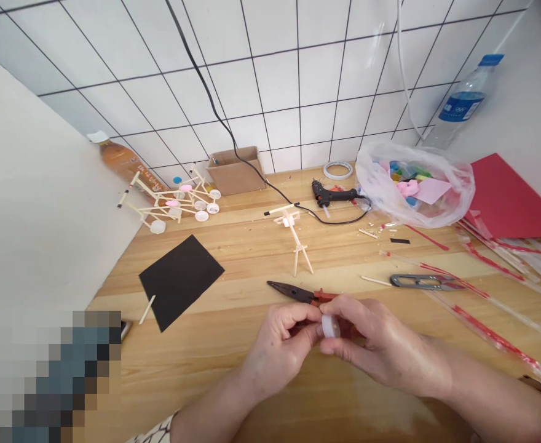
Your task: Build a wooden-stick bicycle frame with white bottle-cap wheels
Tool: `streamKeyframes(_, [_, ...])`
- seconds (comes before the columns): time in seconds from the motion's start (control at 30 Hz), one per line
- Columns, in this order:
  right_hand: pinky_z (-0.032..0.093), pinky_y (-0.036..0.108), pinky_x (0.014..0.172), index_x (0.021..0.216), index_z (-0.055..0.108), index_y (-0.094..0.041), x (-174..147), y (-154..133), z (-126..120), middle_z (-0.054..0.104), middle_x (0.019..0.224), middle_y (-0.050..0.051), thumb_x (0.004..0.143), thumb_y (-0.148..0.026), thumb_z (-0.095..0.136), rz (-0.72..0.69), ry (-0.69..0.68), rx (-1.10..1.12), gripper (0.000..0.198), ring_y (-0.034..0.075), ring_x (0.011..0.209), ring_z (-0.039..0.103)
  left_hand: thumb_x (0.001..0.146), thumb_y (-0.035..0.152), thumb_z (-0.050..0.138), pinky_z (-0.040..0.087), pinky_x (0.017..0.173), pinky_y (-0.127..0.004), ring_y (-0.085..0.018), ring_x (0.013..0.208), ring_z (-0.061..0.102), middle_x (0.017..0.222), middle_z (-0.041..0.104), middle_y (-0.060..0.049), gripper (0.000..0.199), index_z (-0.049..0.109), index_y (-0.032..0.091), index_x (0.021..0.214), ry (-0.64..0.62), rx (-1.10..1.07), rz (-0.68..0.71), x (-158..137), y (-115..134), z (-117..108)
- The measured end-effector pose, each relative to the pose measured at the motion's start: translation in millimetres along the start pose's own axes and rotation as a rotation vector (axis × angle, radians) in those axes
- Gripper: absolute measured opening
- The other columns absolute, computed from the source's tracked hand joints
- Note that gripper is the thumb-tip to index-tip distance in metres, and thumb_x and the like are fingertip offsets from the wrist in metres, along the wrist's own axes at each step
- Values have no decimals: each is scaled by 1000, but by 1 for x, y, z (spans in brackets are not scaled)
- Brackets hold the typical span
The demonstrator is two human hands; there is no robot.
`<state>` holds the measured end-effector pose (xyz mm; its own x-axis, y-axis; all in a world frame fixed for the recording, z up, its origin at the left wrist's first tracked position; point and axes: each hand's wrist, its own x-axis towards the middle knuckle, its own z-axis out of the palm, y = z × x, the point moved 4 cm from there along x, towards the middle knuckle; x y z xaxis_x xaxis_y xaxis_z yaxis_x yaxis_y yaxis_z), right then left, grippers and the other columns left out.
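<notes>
Pinching white cap (329,327), Olympic-rings bottle label (462,107)

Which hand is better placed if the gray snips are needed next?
Probably the right hand: the gray snips lie on its side, nearer than to the left hand, though its fingertips are at the white cap.

At two o'clock I see Olympic rings (460,109) on the blue label (455,112) of a clear bottle (465,98). At ten o'clock, an amber bottle (126,166) carries lettering (136,171) I cannot read.
</notes>
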<state>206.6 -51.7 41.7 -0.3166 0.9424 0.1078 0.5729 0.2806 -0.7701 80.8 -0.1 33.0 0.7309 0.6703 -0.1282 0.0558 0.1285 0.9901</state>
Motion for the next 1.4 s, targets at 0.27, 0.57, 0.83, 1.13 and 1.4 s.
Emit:
streamKeyframes(0.27, [39, 21, 54, 97, 46, -18, -1, -1, 0, 56, 79, 0, 88, -23, 52, -15, -21, 0, 12, 10, 65, 49, 80, 7, 54, 45, 63, -20, -13, 66, 58, 73, 69, -5, 22, 75, 12, 82, -24, 48, 62, 0, 6, 0])
streamKeyframes(0.57, [42, 22, 55, 99, 48, -17, -3, -4, -1, 58, 81, 2, 87, -20, 52, -26, -27, -22, 13, 11, 66, 51, 81, 8, 56, 43, 62, -20, -13, 65, 56, 69, 68, -4, 20, 75, 13, 81, -33, 73, 62, 0, 5, -1])
streamKeyframes(0.83, [44, 23, 58, 102, 48, -17, -2, -3, -1, 60, 86, 4, 87, -19, 51, -49, -19, -13, 16, 11, 67, 54, 81, 7, 55, 43, 62, -19, -12, 65, 56, 68, 66, -2, 22, 75, 15, 82, -48, 36, 59, 1, 4, -1])
streamKeyframes(1.13, [42, 22, 56, 101, 46, -18, -3, -4, -1, 60, 83, 2, 88, -20, 51, -65, 8, -26, 14, 11, 67, 53, 82, 13, 58, 44, 64, -21, -13, 67, 56, 71, 68, -4, 17, 75, 13, 83, -42, -11, 28, 0, 3, -1])
streamKeyframes(1.4, [42, 22, 54, 100, 48, -18, -1, -2, 1, 61, 81, 3, 87, -21, 52, -23, 41, -55, 14, 11, 66, 55, 80, 24, 63, 45, 65, -23, -14, 69, 57, 74, 68, -5, 16, 74, 13, 82, -18, -55, -46, 1, -5, 0])
